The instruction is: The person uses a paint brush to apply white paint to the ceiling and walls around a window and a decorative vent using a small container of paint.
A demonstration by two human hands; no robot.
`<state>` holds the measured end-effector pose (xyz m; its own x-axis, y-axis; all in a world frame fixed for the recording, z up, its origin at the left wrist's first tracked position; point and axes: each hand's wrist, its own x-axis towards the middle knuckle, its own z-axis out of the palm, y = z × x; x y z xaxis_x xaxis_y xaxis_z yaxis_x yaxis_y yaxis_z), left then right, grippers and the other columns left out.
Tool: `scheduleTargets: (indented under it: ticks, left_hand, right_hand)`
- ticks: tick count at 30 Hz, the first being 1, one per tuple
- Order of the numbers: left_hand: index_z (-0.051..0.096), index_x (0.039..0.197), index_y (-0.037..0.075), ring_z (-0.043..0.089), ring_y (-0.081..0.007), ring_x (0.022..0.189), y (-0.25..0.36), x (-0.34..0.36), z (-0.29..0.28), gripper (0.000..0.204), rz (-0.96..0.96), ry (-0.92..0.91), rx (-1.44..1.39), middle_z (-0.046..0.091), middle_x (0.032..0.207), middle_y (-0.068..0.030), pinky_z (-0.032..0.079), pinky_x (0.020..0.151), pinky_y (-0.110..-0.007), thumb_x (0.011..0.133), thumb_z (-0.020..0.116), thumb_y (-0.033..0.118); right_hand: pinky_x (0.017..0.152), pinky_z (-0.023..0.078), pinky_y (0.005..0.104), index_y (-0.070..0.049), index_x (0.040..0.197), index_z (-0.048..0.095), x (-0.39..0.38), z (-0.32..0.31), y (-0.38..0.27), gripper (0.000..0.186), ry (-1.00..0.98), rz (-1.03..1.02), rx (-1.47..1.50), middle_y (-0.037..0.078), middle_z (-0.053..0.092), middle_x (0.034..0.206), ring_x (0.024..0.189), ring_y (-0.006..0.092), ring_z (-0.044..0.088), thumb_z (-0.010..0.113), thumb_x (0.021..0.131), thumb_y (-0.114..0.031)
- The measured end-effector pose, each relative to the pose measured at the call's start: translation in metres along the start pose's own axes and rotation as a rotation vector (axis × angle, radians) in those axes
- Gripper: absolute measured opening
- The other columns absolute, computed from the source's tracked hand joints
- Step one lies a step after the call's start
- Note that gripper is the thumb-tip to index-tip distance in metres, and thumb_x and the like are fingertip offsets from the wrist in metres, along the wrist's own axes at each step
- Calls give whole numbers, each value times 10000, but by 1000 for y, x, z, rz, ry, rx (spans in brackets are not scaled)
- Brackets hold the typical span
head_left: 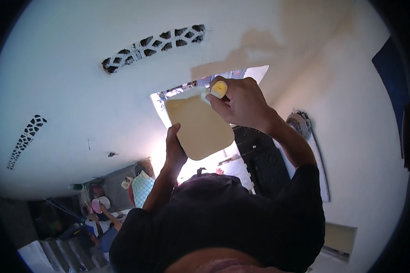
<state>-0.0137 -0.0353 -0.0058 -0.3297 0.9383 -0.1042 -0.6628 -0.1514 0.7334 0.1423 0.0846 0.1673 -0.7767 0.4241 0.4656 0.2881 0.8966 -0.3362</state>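
Observation:
In front of my chest I hold a cream-coloured tub with rounded corners (200,127). My left hand (174,150) grips its left side, the thumb lying along the edge. Above the tub's far right corner, my right hand (241,102) is closed around a stick-like handle with a round yellow end (219,89). The yellow end points toward me. A pale part beside the handle, at the tub's far rim, is partly hidden by my fingers, and its kind cannot be made out.
A white wall (136,100) with a pierced vent strip (155,48) rises ahead. Behind the tub is a bright opening; a black door-like panel (264,154) stands to its right. At lower left a person (105,236) handles a pink bowl (97,205) near a checked cloth (142,189).

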Motion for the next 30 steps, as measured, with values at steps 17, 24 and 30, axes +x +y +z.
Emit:
scheduleTargets:
  ticks: [17, 24, 30]
  left_hand:
    - [550, 1164, -7, 660, -212, 859, 12, -5, 6, 441, -73, -81, -26, 637, 991, -122, 549, 754, -330, 968, 355, 336]
    - [510, 1248, -18, 617, -247, 1046, 7, -1, -7, 506, -45, -109, -32, 615, 1131, -155, 491, 910, -375, 944, 370, 361]
    - [494, 1275, -13, 607, -257, 1073, 15, -1, 4, 527, -33, -55, -44, 601, 1175, -160, 485, 925, -395, 949, 338, 371]
  right_hand:
    - [556, 480, 388, -66, 881, 654, 18, 3, 9, 175, 72, -231, 30, 94, 655, 701, 608, 286, 639, 661, 857, -240]
    - [513, 438, 231, 11, 824, 624, -18, -3, -17, 103, 163, 45, 658, 8, 586, 637, 593, 34, 539, 695, 853, -58]
    - [496, 444, 208, -8, 865, 669, -41, 22, -25, 101, 53, 59, 618, 29, 647, 647, 537, 41, 575, 714, 846, -98]
